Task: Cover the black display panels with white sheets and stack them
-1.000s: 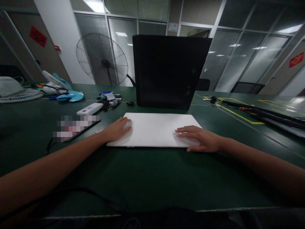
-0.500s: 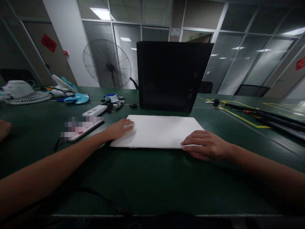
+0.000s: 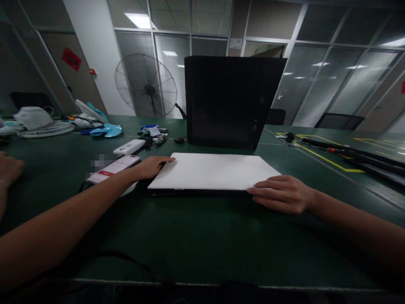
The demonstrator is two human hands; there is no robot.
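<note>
A flat white rectangular board (image 3: 215, 171) with a dark layer under its front edge lies before me on the green table. My left hand (image 3: 150, 166) grips its left edge, the thumb on the upper face and the other fingers mostly hidden. At the front right corner, my right hand (image 3: 281, 194) holds the edge with bent fingers, its fingertips by the front rim. Close beyond my left wrist lies a phone (image 3: 115, 169) with a lit screen, partly blurred out.
A tall black panel or case (image 3: 232, 101) stands just behind the board. Left are a white oblong device (image 3: 129, 147), keys (image 3: 158, 139) and blue fan blades (image 3: 107, 130). Another person's hand (image 3: 11, 169) rests at far left. Black rods (image 3: 354, 152) lie right.
The board's dark front edge shows more now. My left hand has drawn back to its left edge, and my right hand has shifted slightly right. The view has moved a little.
</note>
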